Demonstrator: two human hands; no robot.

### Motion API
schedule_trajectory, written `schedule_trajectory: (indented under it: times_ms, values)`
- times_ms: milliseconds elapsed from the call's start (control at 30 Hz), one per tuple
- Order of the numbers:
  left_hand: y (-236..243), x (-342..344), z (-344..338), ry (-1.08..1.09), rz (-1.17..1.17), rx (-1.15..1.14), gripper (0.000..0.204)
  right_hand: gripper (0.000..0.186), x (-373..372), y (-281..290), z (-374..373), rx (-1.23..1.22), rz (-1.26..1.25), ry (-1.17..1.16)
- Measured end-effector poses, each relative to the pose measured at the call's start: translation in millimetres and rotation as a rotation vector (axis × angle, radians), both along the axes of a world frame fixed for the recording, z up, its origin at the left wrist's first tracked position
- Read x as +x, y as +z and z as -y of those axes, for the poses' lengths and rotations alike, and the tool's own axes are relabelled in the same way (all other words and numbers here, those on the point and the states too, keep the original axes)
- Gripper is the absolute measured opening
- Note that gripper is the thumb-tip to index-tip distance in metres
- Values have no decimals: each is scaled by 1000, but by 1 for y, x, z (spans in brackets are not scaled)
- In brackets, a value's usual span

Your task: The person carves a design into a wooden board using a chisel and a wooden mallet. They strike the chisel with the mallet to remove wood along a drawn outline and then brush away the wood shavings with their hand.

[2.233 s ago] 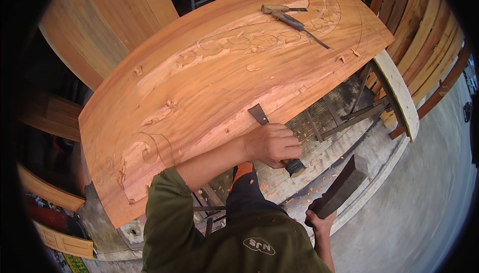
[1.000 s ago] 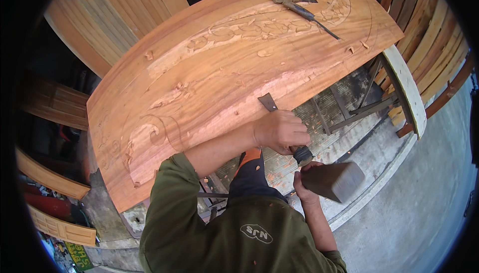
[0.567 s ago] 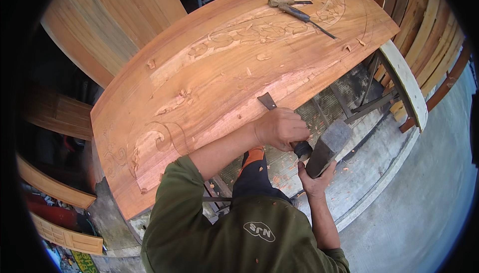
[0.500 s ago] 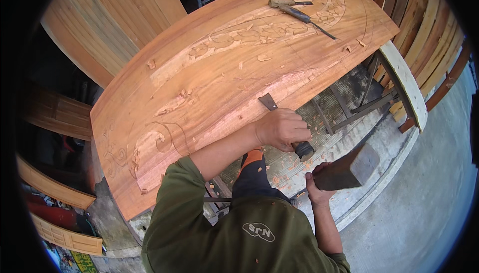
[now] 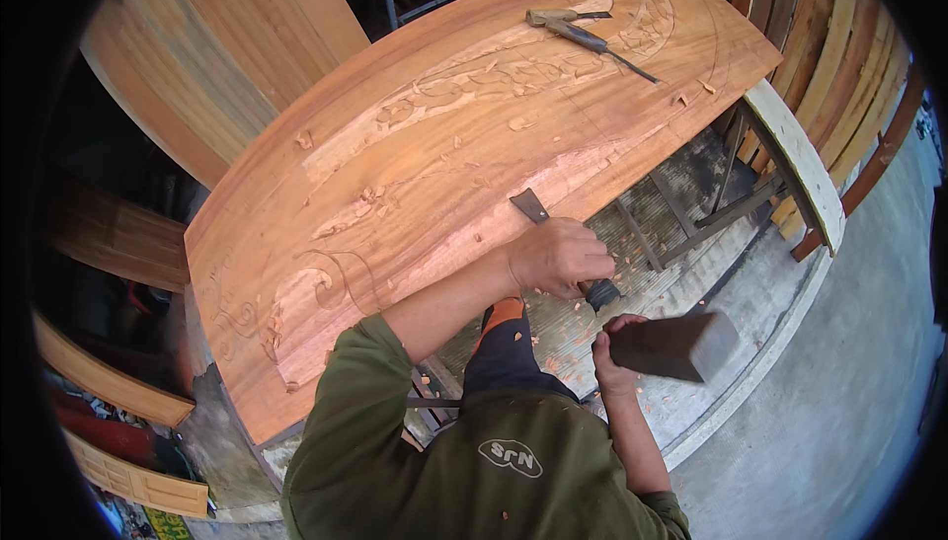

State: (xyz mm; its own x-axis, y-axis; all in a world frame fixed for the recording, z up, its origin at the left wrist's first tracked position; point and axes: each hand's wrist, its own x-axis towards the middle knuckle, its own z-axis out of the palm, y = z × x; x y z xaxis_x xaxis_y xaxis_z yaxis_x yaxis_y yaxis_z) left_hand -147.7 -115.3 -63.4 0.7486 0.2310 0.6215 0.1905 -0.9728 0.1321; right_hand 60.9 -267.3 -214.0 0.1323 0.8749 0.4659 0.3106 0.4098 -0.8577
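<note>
My left hand (image 5: 561, 256) is wrapped around a broad-bladed chisel (image 5: 530, 206), knuckles up. Its flat blade rests at a slant on the pale, freshly cut strip near the close edge of a wooden panel (image 5: 434, 160). The dark butt of the handle sticks out past my little-finger side. In my right hand (image 5: 616, 362) is a blocky wooden mallet (image 5: 670, 347), held just right of the chisel's butt and apart from it; the fingers around its handle are partly hidden. Carved leaf and scroll shapes and drawn curves cover parts of the panel.
Two more carving tools, one with a pale handle (image 5: 538, 18) and one dark-handled gouge (image 5: 578, 35), lie on the panel's far right. Wood chips are scattered over the panel and ground. Metal stand bars (image 5: 706, 229) show underneath. Planks (image 5: 829, 76) lean at the right, boards (image 5: 227, 46) at the left.
The mallet in my right hand has moved a little left and up, closer to the chisel's butt. My left hand and the chisel keep nearly the same place; the view has shifted slightly.
</note>
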Motion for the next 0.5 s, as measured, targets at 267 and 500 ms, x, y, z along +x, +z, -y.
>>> schedule_trajectory:
  times_ms: [267, 500]
  values:
    - [2, -9, 4, 39, 8, -40, 24, 76, -4, 47, 28, 196, -702, 13]
    - [13, -20, -1, 47, 0, -24, 25, 59, 12, 32, 6, -124, 160, -47]
